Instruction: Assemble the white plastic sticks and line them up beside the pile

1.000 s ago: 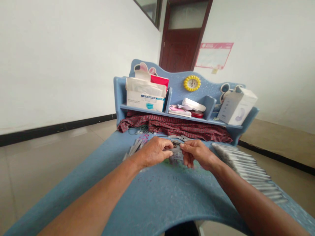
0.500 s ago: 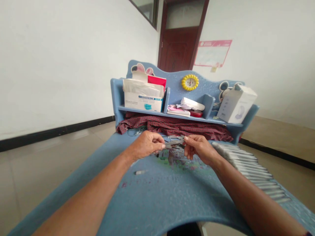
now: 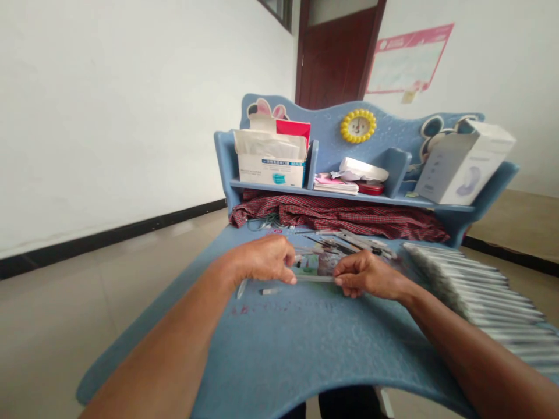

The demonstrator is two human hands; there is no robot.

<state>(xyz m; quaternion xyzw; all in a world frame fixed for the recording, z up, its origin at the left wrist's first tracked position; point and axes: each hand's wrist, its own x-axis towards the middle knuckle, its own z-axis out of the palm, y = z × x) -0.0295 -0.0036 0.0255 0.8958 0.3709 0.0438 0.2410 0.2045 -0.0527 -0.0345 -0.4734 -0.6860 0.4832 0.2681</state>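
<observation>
A thin, pale, translucent tube-like strip (image 3: 315,279) runs level between my two hands, low over the blue desk (image 3: 332,343). My left hand (image 3: 266,262) has thumb and fingers closed at its left end. My right hand (image 3: 369,273) pinches the right end with the fingertips. Behind the strip lies a loose heap of thin dark and clear stick-like pieces (image 3: 345,241). Close below my left hand are a small whitish cap-like piece (image 3: 269,291) and a short clear piece (image 3: 241,289). Exactly what the strip is I cannot make out.
Right of my right arm lies a row of many whitish tubes (image 3: 484,291) with grey ends. A red checked cloth (image 3: 349,215) lies under the desk's shelf (image 3: 393,201). The shelf holds a mask box (image 3: 271,166), papers (image 3: 334,185) and a white carton (image 3: 465,169).
Both hands have come down closer to the desk, and the strip between them now lies level. The heap behind them shows more. The camera's view has shifted, too.
</observation>
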